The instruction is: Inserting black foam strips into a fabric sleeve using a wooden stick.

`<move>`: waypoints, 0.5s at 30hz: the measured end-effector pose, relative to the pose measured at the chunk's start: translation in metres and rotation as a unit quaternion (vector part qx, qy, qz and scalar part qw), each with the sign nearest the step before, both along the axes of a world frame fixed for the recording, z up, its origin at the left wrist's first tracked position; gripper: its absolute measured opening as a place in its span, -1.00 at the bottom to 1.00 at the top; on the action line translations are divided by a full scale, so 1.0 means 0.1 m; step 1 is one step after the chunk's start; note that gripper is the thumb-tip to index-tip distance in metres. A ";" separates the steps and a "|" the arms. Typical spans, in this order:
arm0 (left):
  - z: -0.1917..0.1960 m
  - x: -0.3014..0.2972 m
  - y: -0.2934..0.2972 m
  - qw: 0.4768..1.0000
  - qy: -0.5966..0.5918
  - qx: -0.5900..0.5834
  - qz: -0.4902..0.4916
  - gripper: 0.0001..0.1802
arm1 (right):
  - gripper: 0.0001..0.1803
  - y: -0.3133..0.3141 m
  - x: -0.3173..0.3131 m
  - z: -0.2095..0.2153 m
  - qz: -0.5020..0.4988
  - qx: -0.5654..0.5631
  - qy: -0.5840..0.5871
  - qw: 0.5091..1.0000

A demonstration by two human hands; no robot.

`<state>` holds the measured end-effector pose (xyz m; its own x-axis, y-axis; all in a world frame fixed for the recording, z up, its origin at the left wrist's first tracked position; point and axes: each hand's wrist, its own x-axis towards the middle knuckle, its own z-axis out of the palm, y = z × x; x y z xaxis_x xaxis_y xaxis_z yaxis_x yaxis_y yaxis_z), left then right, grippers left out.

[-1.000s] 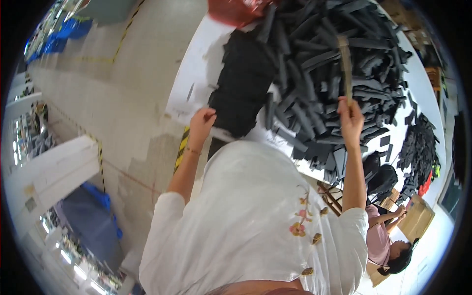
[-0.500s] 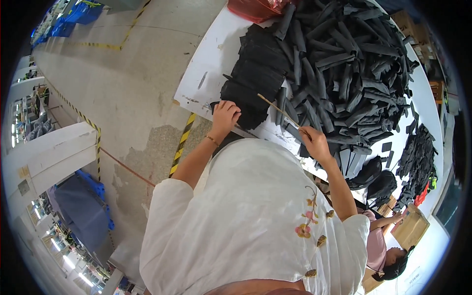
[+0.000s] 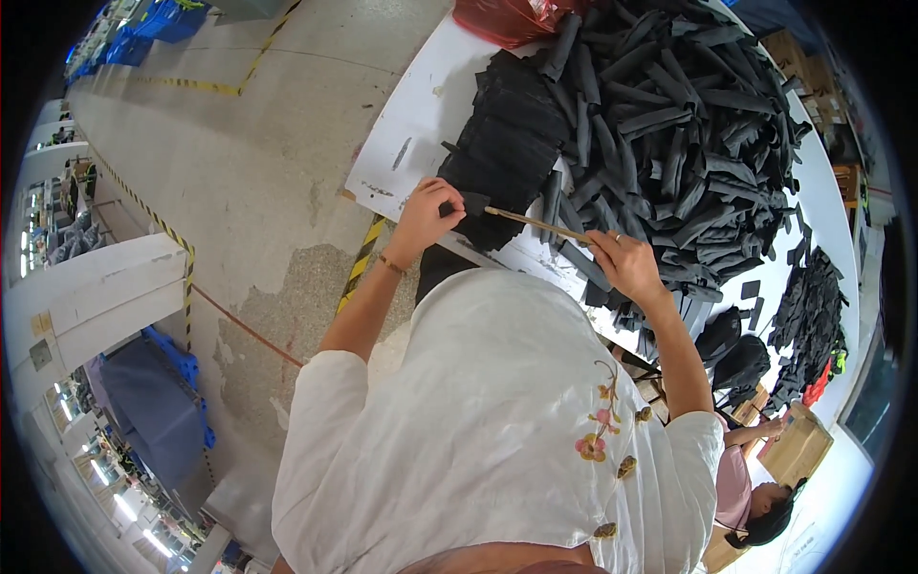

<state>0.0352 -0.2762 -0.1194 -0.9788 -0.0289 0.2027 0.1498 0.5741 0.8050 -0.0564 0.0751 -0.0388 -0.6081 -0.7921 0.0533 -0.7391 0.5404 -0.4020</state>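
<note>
My left hand pinches a small black fabric piece at the near end of a flat row of black fabric pieces. In my right hand is a thin tan stick, held by one end between thumb and fingers. The stick points left, its far tip right beside the pinched piece; whether it goes inside cannot be made out. Beyond my right hand lies a big heap of rolled black fabric strips.
All this lies on a white table, with a red plastic bag at its far edge. Smaller black pieces are piled at the right. Another person works there beside a cardboard box. Yellow-black tape marks the floor.
The stick has swung down from a slant to nearly level, its tip now beside the black piece. My left hand has risen slightly and lifted that piece; my right hand has shifted a little right.
</note>
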 end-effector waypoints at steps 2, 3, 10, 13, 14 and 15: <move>-0.01 0.01 0.00 0.999 -0.032 0.027 0.003 -0.83 | -0.81 -0.02 0.00 0.03 0.000 0.002 -0.019 1.000; -0.01 0.02 -0.01 0.999 -0.032 0.027 0.003 -0.83 | -0.81 -0.02 0.00 0.03 0.000 0.002 -0.019 1.000; 0.00 0.02 -0.03 0.981 -0.137 0.121 0.059 -0.75 | -0.81 -0.01 0.01 0.00 0.008 -0.008 -0.015 1.000; -0.03 0.01 -0.05 0.980 -0.145 0.127 0.047 -0.71 | -0.81 -0.02 0.01 0.02 0.007 -0.013 -0.025 1.000; -0.04 0.01 -0.05 0.981 -0.142 0.123 0.040 -0.70 | -0.81 -0.03 0.01 0.02 0.005 -0.013 -0.033 0.999; -0.03 0.00 -0.05 0.981 -0.142 0.123 0.039 -0.70 | -0.81 -0.02 0.00 0.02 0.004 -0.013 -0.033 0.999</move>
